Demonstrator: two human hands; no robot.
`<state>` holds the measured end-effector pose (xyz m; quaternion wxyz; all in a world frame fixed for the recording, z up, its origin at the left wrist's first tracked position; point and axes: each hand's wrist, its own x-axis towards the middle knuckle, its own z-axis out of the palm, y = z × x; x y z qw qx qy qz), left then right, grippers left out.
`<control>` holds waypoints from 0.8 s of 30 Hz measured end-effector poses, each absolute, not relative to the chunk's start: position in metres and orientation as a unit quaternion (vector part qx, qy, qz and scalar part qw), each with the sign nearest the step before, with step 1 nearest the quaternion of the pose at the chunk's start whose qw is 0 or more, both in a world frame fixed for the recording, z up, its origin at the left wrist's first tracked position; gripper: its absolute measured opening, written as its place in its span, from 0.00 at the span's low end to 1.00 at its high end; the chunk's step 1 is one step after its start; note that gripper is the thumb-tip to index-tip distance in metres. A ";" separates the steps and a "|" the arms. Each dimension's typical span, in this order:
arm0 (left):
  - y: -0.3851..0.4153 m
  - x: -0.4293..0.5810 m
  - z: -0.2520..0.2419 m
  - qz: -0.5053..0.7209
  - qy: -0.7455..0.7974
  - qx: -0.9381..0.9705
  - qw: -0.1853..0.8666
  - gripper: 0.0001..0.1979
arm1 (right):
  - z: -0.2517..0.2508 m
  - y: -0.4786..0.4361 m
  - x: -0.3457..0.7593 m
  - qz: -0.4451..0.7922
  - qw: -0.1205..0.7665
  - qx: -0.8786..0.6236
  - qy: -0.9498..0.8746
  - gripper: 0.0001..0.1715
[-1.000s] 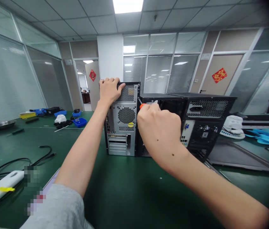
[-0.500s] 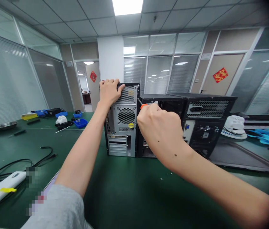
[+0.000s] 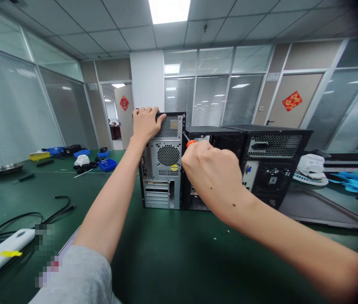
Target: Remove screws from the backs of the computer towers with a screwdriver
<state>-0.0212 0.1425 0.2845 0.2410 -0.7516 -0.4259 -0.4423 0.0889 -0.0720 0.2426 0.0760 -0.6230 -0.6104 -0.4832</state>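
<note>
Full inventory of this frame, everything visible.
computer tower: 1, silver back, upright, table centre
black towers: seemingly 2, black, right of it
screwdriver: 1, orange handle, at silver tower's upper right edge
table: 1, green
blue trays: several, blue, far left
cable: 1, black, left
white device: 1, white with yellow tape, lower left
left hand: 1, grips tower top
right hand: 1, closed on screwdriver

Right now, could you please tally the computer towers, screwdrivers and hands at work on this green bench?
Computer towers: 2 (silver-backed tower, black tower)
Screwdrivers: 1 (orange-handled screwdriver)
Hands: 2 (left hand, right hand)
Total: 5
</note>
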 end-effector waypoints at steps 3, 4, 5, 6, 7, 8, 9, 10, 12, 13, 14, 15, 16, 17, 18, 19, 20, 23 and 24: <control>0.142 -0.021 0.284 -0.445 -0.423 -0.754 0.232 0.21 | 0.247 -0.072 0.092 -0.453 0.114 -0.637 -0.613 0.17; 0.142 -0.020 0.284 -0.447 -0.421 -0.755 0.228 0.21 | 0.249 -0.071 0.093 -0.446 0.126 -0.641 -0.612 0.16; 0.141 -0.020 0.284 -0.449 -0.418 -0.756 0.226 0.21 | 0.250 -0.071 0.093 -0.439 0.135 -0.644 -0.612 0.15; 0.142 -0.020 0.284 -0.451 -0.416 -0.757 0.226 0.21 | 0.251 -0.071 0.093 -0.433 0.141 -0.647 -0.611 0.14; 0.142 -0.020 0.284 -0.453 -0.415 -0.756 0.228 0.21 | 0.252 -0.070 0.093 -0.427 0.145 -0.652 -0.610 0.14; 0.143 -0.021 0.284 -0.454 -0.415 -0.754 0.231 0.20 | 0.253 -0.070 0.093 -0.419 0.147 -0.656 -0.610 0.14; 0.143 -0.021 0.284 -0.454 -0.416 -0.752 0.236 0.20 | 0.255 -0.069 0.093 -0.411 0.149 -0.661 -0.609 0.13; 0.144 -0.022 0.284 -0.454 -0.417 -0.750 0.240 0.20 | 0.256 -0.069 0.093 -0.403 0.150 -0.668 -0.607 0.12; 0.145 -0.022 0.283 -0.454 -0.419 -0.747 0.247 0.20 | 0.258 -0.069 0.092 -0.391 0.150 -0.677 -0.605 0.11; 0.145 -0.023 0.283 -0.454 -0.419 -0.746 0.249 0.20 | 0.258 -0.069 0.092 -0.388 0.148 -0.678 -0.606 0.11; 0.145 -0.023 0.283 -0.454 -0.418 -0.745 0.251 0.20 | 0.258 -0.070 0.092 -0.387 0.143 -0.677 -0.610 0.10; 0.145 -0.023 0.283 -0.455 -0.417 -0.745 0.253 0.20 | 0.258 -0.071 0.091 -0.386 0.136 -0.675 -0.614 0.10; 0.145 -0.023 0.283 -0.456 -0.416 -0.744 0.254 0.20 | 0.256 -0.071 0.090 -0.386 0.127 -0.673 -0.618 0.09; 0.145 -0.023 0.283 -0.456 -0.416 -0.744 0.255 0.20 | 0.254 -0.072 0.089 -0.385 0.117 -0.673 -0.621 0.10; 0.144 -0.023 0.284 -0.455 -0.417 -0.744 0.255 0.20 | 0.252 -0.073 0.087 -0.385 0.105 -0.674 -0.622 0.11; 0.144 -0.023 0.284 -0.454 -0.418 -0.745 0.254 0.20 | 0.249 -0.073 0.086 -0.387 0.092 -0.675 -0.621 0.12; 0.143 -0.023 0.284 -0.452 -0.419 -0.745 0.253 0.20 | 0.246 -0.073 0.084 -0.395 0.079 -0.675 -0.618 0.14; 0.142 -0.023 0.284 -0.449 -0.420 -0.748 0.250 0.20 | 0.240 -0.071 0.080 -0.457 0.040 -0.661 -0.594 0.18; 0.142 -0.023 0.284 -0.448 -0.420 -0.749 0.249 0.20 | 0.238 -0.070 0.079 -0.488 0.030 -0.651 -0.581 0.18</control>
